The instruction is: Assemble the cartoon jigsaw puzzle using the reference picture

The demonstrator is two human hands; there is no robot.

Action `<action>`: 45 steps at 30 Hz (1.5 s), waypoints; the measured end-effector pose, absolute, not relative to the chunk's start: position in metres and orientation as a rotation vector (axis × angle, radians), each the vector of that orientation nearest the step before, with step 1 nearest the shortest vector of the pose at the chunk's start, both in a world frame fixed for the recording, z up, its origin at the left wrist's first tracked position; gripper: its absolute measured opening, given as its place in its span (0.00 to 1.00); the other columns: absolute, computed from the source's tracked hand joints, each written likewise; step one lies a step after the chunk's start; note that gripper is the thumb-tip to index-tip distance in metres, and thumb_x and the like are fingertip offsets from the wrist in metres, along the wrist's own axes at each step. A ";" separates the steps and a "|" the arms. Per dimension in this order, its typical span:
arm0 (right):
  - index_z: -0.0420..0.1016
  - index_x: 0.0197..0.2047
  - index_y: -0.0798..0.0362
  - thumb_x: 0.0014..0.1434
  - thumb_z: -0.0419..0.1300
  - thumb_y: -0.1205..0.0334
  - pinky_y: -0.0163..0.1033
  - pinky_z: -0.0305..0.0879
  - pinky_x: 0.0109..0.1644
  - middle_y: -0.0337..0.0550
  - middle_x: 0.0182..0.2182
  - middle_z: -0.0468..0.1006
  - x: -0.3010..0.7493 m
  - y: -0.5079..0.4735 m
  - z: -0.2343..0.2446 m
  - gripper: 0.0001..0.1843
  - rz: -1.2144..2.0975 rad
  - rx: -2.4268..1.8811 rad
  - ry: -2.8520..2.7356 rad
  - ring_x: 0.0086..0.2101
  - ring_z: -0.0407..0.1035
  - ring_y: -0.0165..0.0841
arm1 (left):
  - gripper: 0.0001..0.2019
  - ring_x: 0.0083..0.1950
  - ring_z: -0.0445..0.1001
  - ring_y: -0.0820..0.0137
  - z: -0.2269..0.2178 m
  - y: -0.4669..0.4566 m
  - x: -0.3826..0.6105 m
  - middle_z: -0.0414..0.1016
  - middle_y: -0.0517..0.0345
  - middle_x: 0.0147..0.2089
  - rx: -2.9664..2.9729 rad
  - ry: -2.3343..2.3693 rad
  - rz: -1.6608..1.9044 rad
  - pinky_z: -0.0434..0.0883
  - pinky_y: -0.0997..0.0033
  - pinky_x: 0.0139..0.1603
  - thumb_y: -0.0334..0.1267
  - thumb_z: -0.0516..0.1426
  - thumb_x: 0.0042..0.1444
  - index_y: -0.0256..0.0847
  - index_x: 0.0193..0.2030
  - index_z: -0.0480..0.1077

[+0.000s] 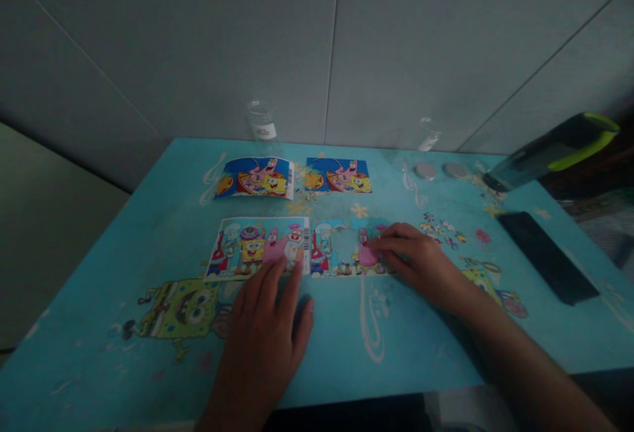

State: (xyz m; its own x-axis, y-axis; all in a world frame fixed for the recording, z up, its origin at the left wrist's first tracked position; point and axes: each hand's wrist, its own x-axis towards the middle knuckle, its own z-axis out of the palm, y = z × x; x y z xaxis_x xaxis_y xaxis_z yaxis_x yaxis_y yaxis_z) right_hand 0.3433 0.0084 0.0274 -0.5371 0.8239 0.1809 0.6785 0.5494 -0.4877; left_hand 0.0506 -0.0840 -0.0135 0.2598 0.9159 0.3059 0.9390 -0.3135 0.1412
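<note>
My left hand (267, 326) lies flat on the blue cartoon table, fingers stretched out, its fingertips touching the lower right corner of a printed cartoon picture card (257, 247). My right hand (416, 260) rests on a partly built puzzle (341, 253) right beside that card, fingers pressed down on a pink piece area (367, 255). Whether it holds a loose piece is hidden. Farther back lie a second picture card (255, 179) and a second puzzle (338, 176), side by side.
Several loose puzzle pieces (442, 229) lie right of my right hand. A clear beaker (262, 121) stands at the back edge, two round lids (440, 170) sit at the back right. A black phone (546, 255) and a tilted dark bottle with green lid (555, 150) are at the right.
</note>
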 end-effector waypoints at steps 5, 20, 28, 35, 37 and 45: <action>0.82 0.54 0.49 0.69 0.58 0.69 0.46 0.73 0.53 0.50 0.46 0.78 0.339 0.007 0.031 0.16 0.523 -1.189 -2.410 0.47 0.74 0.39 | 0.28 0.69 0.63 0.48 -0.014 -0.085 0.050 0.63 0.40 0.69 -2.447 -1.831 -0.512 0.66 0.42 0.67 0.43 0.55 0.67 0.39 0.72 0.61; 0.81 0.55 0.50 0.69 0.56 0.69 0.45 0.72 0.52 0.49 0.45 0.77 0.337 0.001 0.034 0.16 0.583 -1.188 -2.379 0.45 0.74 0.38 | 0.27 0.69 0.63 0.48 -0.013 -0.084 0.051 0.63 0.40 0.69 -2.444 -1.821 -0.518 0.67 0.43 0.66 0.43 0.55 0.67 0.39 0.71 0.61; 0.82 0.49 0.50 0.68 0.55 0.68 0.43 0.73 0.45 0.46 0.40 0.77 0.346 0.005 0.036 0.14 0.525 -1.328 -2.176 0.39 0.74 0.36 | 0.27 0.70 0.63 0.48 -0.015 -0.084 0.049 0.64 0.40 0.68 -2.454 -1.828 -0.525 0.66 0.42 0.67 0.43 0.56 0.67 0.40 0.71 0.62; 0.82 0.48 0.51 0.67 0.56 0.69 0.44 0.72 0.46 0.46 0.39 0.78 0.349 0.007 0.029 0.14 0.442 -1.356 -2.198 0.39 0.75 0.37 | 0.26 0.69 0.63 0.49 -0.012 -0.084 0.050 0.64 0.40 0.68 -2.451 -1.816 -0.518 0.66 0.43 0.67 0.42 0.55 0.67 0.38 0.70 0.62; 0.82 0.48 0.51 0.67 0.56 0.69 0.45 0.72 0.47 0.47 0.39 0.78 0.349 0.008 0.029 0.13 0.430 -1.353 -2.210 0.40 0.75 0.38 | 0.26 0.69 0.63 0.49 -0.012 -0.084 0.050 0.64 0.39 0.68 -2.453 -1.812 -0.515 0.67 0.43 0.67 0.42 0.55 0.67 0.38 0.70 0.62; 0.82 0.48 0.50 0.67 0.56 0.69 0.47 0.71 0.49 0.47 0.41 0.79 0.347 0.007 0.030 0.13 0.414 -1.355 -2.227 0.42 0.74 0.39 | 0.26 0.69 0.64 0.49 -0.014 -0.084 0.050 0.65 0.39 0.68 -2.443 -1.801 -0.532 0.67 0.43 0.66 0.43 0.55 0.67 0.39 0.70 0.62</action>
State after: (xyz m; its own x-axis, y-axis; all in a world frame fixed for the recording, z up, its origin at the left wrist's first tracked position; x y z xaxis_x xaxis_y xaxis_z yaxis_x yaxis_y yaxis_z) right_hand 0.3471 0.0068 0.0295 -0.3819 0.8884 0.2548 0.7372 0.4591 -0.4957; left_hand 0.0501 -0.0837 -0.0135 0.2576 0.9156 0.3087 0.9363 -0.3155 0.1543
